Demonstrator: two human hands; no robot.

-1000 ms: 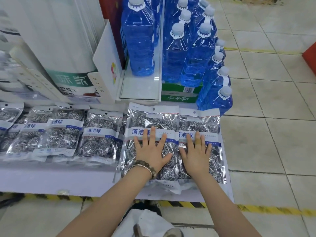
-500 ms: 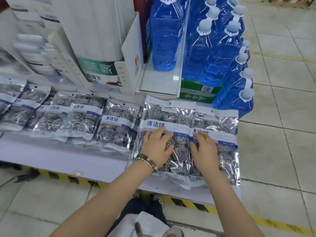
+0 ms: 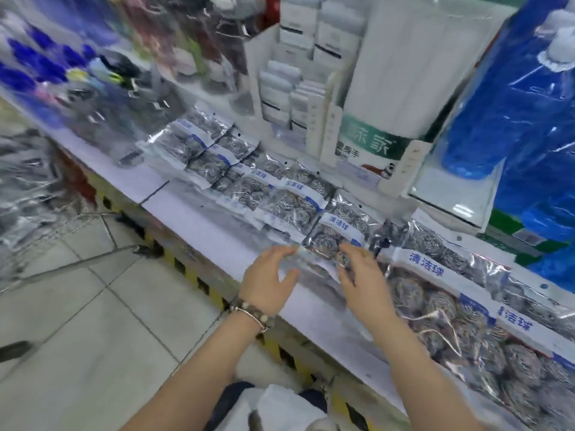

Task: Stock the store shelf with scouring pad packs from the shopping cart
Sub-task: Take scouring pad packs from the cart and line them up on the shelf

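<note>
Small silver foil pack of steel scouring balls [image 3: 334, 231] at the white shelf's [image 3: 217, 231] front edge — left hand [image 3: 267, 275] and right hand [image 3: 362, 279] flank its near corners, fingertips reaching it, grasp or release indiscernible through blur.

Head-worn view, looking down (tilted), near shelf [image 3: 199, 219]

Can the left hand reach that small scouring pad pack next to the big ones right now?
Probably yes: the left hand hovers open at the near edge of the small pack. Nothing lies between them, and the right hand is at the other corner, not across.
</note>
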